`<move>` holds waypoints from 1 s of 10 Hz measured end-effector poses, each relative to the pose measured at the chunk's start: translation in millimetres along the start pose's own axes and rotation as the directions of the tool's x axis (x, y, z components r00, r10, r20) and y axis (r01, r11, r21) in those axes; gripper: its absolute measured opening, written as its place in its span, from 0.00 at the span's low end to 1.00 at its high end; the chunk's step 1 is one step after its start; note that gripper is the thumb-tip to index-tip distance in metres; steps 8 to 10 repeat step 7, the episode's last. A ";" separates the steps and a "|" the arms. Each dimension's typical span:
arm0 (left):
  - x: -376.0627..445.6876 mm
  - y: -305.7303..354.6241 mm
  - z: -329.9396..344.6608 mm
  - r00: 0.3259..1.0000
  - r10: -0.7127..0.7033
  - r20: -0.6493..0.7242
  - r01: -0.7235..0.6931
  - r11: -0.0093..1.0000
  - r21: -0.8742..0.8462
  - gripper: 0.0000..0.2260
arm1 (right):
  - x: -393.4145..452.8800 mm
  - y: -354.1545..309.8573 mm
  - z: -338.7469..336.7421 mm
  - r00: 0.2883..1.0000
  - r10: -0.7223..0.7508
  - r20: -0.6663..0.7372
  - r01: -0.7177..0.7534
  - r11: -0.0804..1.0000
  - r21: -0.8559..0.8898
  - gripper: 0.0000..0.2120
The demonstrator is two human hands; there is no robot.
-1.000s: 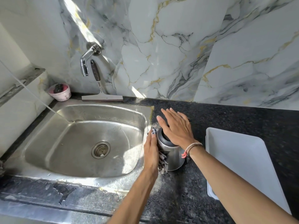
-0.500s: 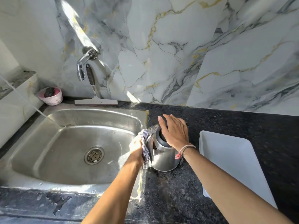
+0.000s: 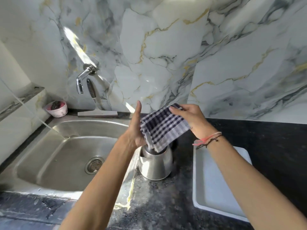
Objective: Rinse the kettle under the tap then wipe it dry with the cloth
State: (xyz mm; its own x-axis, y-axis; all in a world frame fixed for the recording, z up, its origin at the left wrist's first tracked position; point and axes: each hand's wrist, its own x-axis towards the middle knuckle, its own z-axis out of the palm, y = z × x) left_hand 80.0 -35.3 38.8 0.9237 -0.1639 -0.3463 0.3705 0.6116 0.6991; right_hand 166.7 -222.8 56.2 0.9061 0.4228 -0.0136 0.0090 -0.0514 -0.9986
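A steel kettle (image 3: 155, 165) stands upright on the dark counter just right of the sink; its top is partly hidden by the cloth. A blue-and-white checked cloth (image 3: 163, 128) is held spread above the kettle by both hands. My left hand (image 3: 137, 128) grips the cloth's left lower side, fingers pointing up. My right hand (image 3: 191, 116) pinches its upper right corner. Neither hand touches the kettle. The tap (image 3: 83, 80) sticks out of the marble wall at the left, with no water visible under it.
The steel sink (image 3: 54, 156) lies at the left with a drain in its middle. A squeegee (image 3: 96, 110) and a small pink bowl (image 3: 57, 109) stand behind it. A white tray (image 3: 214, 183) lies right of the kettle on the black counter (image 3: 274, 146).
My right hand has left the kettle's top and taken the cloth's corner. My left hand has lifted the cloth off the kettle's side, and both now hold it spread above the kettle.
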 end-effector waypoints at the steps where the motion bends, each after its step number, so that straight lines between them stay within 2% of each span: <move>1: 27.9 -39.6 40.8 0.984 0.172 -0.043 -0.160 0.966 0.203 0.24 | -17.8 13.5 -80.1 0.976 0.165 -0.144 -0.157 0.986 0.060 0.14; 2: 51.5 -79.1 65.4 0.912 0.368 -0.179 -0.230 0.824 0.518 0.10 | -38.5 38.2 -132.5 0.951 0.299 -0.075 -0.293 0.953 0.077 0.14; 3: 83.9 -149.0 92.6 0.910 0.384 -0.156 0.003 0.370 0.929 0.15 | -77.8 88.7 -199.9 0.852 0.521 0.053 -0.522 0.852 0.024 0.10; 4: 95.8 -191.1 99.0 0.961 0.217 -0.172 0.151 0.107 0.983 0.16 | -99.5 119.7 -227.3 0.711 0.692 0.125 -0.680 0.722 -0.126 0.09; 5: 102.8 -238.0 100.2 0.980 0.006 -0.200 0.200 -0.063 0.978 0.18 | -117.4 156.2 -236.4 0.520 0.843 0.136 -0.739 0.524 -0.423 0.17; 6: 102.2 -254.0 98.1 0.977 -0.068 -0.204 0.191 -0.160 0.968 0.18 | -120.7 167.6 -226.3 0.463 0.879 0.111 -0.708 0.443 -0.550 0.22; 7: 99.2 -242.1 103.1 0.971 -0.084 -0.223 0.208 -0.156 0.966 0.20 | -108.3 157.2 -217.4 0.510 0.858 0.057 -0.591 0.397 -0.702 0.21; 10: 99.2 -242.1 103.1 0.971 -0.084 -0.223 0.208 -0.156 0.966 0.20 | -108.3 157.2 -217.4 0.510 0.858 0.057 -0.591 0.397 -0.702 0.21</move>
